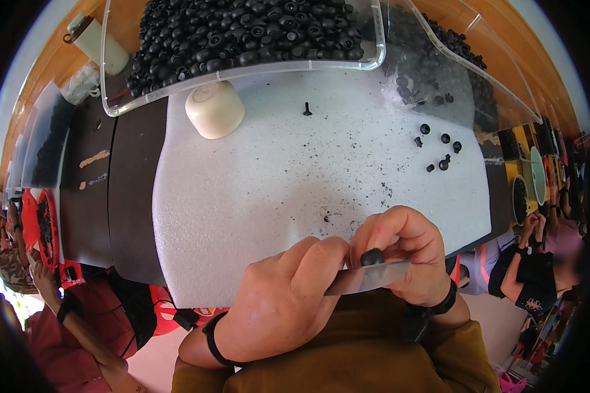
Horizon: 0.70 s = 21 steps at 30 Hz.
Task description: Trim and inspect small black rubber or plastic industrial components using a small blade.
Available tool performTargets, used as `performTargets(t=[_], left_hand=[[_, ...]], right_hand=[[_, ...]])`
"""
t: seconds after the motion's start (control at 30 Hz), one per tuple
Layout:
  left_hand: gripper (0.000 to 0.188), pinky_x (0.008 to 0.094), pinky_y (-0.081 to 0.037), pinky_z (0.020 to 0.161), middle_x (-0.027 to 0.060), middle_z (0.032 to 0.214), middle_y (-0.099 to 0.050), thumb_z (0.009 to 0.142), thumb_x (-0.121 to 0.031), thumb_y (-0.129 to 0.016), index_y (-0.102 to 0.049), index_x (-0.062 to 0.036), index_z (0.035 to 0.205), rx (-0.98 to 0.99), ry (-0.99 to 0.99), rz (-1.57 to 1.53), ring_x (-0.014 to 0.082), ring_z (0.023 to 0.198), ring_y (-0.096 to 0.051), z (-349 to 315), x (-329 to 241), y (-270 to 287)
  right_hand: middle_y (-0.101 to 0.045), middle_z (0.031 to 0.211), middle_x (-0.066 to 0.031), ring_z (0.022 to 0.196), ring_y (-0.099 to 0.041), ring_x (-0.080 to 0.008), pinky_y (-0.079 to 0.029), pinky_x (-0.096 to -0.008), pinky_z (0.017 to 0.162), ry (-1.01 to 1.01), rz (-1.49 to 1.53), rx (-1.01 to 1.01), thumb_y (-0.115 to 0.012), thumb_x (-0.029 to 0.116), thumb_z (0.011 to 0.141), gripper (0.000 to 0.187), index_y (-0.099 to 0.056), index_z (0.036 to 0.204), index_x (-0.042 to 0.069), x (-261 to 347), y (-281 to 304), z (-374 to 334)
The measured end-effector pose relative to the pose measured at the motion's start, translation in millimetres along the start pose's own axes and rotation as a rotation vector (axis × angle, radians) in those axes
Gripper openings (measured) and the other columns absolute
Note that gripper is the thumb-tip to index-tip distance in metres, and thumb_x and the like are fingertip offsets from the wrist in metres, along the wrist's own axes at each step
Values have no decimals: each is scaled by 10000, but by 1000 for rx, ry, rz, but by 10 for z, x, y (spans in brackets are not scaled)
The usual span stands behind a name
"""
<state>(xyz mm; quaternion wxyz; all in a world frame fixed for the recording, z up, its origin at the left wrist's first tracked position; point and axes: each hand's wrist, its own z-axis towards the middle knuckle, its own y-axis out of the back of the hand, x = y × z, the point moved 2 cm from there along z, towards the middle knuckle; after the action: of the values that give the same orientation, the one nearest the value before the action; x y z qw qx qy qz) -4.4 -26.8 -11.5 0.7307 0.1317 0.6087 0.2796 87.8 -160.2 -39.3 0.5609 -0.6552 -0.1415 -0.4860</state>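
Note:
Close in front of my body, both hands meet over the near edge of the white foam sheet [203, 242]. My left hand [288, 295] is closed around one end of a flat, greyish blade-like strip [367, 278]. A small black rounded part [372, 257] is pinched in the fingers of my right hand [410, 245], just above the strip. The strip's far end runs up to my right hand's fingers; whether they also grip it, I cannot tell. Ahead on the sheet lies a single black peg-like piece [307, 109], with dark crumbs scattered around.
A clear bin [242, 67] heaped with black parts stands at the back. Beside it are a cream cup [215, 110], bottom up, and a clear plastic bag [432, 92]. Several loose black parts [445, 138] lie at right. Other people work on both sides.

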Motion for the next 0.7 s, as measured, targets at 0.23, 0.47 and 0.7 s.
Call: performTargets(t=[0.23, 0.47, 0.7], left_hand=[[220, 307, -462, 505, 122, 697, -554, 733, 28, -657, -517, 5, 901, 3, 5, 31, 259, 570, -587, -3, -15, -10], [203, 315, -465, 508, 128, 696, -560, 737, 30, -648, -523, 8, 896, 22, 19, 63, 273, 573, -591, 26, -34, -5], [171, 306, -457, 513, 122, 696, -571, 764, 28, -627, -526, 6, 900, -7, 48, 51, 241, 575, -591, 37, -17, -18]], right_hand=[[-554, 990, -72, 928, -536, -111, -427, -243, 824, 3, 30, -7, -574, -11, 843, 228, -473, 1047, -14, -20, 4, -24], [-542, 1020, -75, 968, -514, -116, -415, -243, 836, 19, 13, 0, -574, -13, 842, 232, -474, 1051, -9, -31, 31, -34], [-541, 1006, -66, 956, -513, -116, -409, -250, 842, -23, 50, 5, -586, -45, 821, 251, -480, 1046, -6, 33, -36, -45]])
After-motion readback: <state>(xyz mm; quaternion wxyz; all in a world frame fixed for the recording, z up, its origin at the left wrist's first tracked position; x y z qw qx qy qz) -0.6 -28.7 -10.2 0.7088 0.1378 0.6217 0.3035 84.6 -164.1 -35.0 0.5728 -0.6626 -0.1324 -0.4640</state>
